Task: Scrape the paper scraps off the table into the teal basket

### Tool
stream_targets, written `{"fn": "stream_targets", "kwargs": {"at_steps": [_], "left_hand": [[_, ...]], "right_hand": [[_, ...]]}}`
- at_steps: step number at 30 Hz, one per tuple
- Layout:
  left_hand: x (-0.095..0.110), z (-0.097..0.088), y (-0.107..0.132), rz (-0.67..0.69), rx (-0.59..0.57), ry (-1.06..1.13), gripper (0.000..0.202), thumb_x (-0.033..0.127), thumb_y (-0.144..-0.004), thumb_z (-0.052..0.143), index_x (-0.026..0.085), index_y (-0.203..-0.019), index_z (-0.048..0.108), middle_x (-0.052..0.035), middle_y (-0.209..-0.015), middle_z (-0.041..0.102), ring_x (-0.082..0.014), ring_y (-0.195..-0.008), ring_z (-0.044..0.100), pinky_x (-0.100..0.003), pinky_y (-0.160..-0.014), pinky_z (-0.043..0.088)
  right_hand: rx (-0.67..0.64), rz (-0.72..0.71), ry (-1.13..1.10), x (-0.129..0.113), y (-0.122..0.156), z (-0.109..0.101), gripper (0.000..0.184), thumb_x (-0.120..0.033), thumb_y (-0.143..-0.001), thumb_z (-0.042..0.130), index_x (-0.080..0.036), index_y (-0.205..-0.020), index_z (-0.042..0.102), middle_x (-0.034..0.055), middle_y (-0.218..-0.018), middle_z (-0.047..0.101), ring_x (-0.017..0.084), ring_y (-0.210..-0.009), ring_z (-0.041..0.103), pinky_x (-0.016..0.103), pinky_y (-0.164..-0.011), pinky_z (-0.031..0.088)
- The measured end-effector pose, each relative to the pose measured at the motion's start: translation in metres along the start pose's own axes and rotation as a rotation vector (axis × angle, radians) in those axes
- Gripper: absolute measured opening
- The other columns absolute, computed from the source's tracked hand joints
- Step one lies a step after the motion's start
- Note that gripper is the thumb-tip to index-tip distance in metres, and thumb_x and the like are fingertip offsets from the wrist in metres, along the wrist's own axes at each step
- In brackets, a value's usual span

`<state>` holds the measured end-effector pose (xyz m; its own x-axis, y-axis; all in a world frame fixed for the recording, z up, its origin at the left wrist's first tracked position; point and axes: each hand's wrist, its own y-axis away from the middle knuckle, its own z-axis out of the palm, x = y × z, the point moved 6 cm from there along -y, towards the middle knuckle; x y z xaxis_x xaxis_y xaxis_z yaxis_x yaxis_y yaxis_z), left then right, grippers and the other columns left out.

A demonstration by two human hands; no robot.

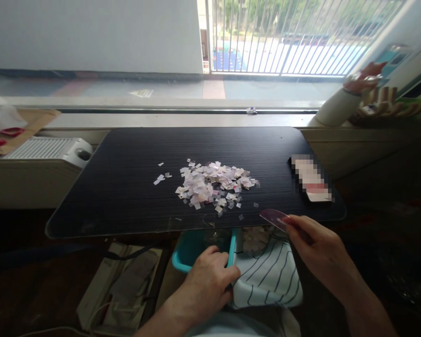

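A pile of small white and pinkish paper squares [214,185] lies in the middle of a black ribbed table top [126,187]. Below the table's near edge my left hand [208,281] is closed on the rim of a teal plastic bin [192,250] on my lap. My right hand [317,252] pinches a thin translucent pink card [273,217] at the table's front right edge, its tip pointing toward the pile. More paper bits [254,238] lie under the edge beside the bin, above a striped white cloth [266,276].
A pixelated flat object [310,180] lies at the table's right edge. A white appliance [52,150] sits on the ledge at left, a power strip with cables [119,285] on the floor. A barred window [287,37] lies ahead, and cluttered items [375,98] stand at right.
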<state>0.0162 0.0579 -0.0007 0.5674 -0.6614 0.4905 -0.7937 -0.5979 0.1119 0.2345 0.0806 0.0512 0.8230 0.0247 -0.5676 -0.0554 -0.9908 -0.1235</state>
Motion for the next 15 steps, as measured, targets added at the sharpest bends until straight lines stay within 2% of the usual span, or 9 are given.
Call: {"fn": "stream_targets", "kwargs": {"at_steps": [3,5,7,11,15], "left_hand": [[0.014,0.005,-0.010,0.109,-0.064,-0.071,0.005,0.024,-0.078,0.066,0.021,-0.081,0.063,-0.0026,-0.074,0.056,-0.0198,-0.073,0.053,-0.038,-0.085,0.041],[0.022,0.007,-0.015,0.174,-0.090,-0.099,0.008,0.028,-0.081,0.065,0.021,-0.080,0.063,-0.0030,-0.074,0.057,-0.0199,-0.072,0.054,-0.040,-0.086,0.041],[0.028,0.008,-0.018,0.215,-0.094,-0.120,0.010,0.030,-0.082,0.064,0.021,-0.079,0.062,-0.0035,-0.073,0.057,-0.0199,-0.071,0.054,-0.041,-0.085,0.042],[0.033,0.009,-0.022,0.240,-0.082,-0.153,0.011,0.032,-0.082,0.065,0.021,-0.080,0.063,-0.0046,-0.074,0.058,-0.0201,-0.070,0.054,-0.042,-0.086,0.042],[0.036,0.008,-0.024,0.241,-0.082,-0.163,0.012,0.032,-0.082,0.066,0.021,-0.080,0.063,-0.0043,-0.074,0.058,-0.0201,-0.070,0.055,-0.042,-0.087,0.041]], "right_hand": [[0.076,-0.032,-0.006,0.001,-0.011,0.005,0.023,-0.029,-0.093,0.047,-0.021,-0.104,0.065,0.0058,-0.095,0.069,0.018,-0.082,0.065,0.030,-0.074,0.051],[0.078,-0.035,-0.018,0.002,-0.015,0.011,0.024,-0.028,-0.094,0.046,-0.021,-0.106,0.065,0.0063,-0.098,0.068,0.019,-0.086,0.065,0.031,-0.078,0.050],[0.031,-0.053,-0.053,0.000,-0.014,0.016,0.023,-0.028,-0.094,0.046,-0.021,-0.105,0.065,0.0063,-0.098,0.068,0.019,-0.088,0.064,0.031,-0.079,0.050],[-0.155,-0.138,-0.143,-0.013,-0.008,0.028,0.021,-0.027,-0.094,0.046,-0.022,-0.100,0.066,0.0048,-0.090,0.068,0.017,-0.081,0.064,0.027,-0.073,0.051],[-0.088,-0.124,-0.145,-0.016,-0.009,0.026,0.022,-0.027,-0.095,0.046,-0.021,-0.102,0.065,0.0060,-0.093,0.068,0.018,-0.083,0.064,0.028,-0.075,0.051]]}}
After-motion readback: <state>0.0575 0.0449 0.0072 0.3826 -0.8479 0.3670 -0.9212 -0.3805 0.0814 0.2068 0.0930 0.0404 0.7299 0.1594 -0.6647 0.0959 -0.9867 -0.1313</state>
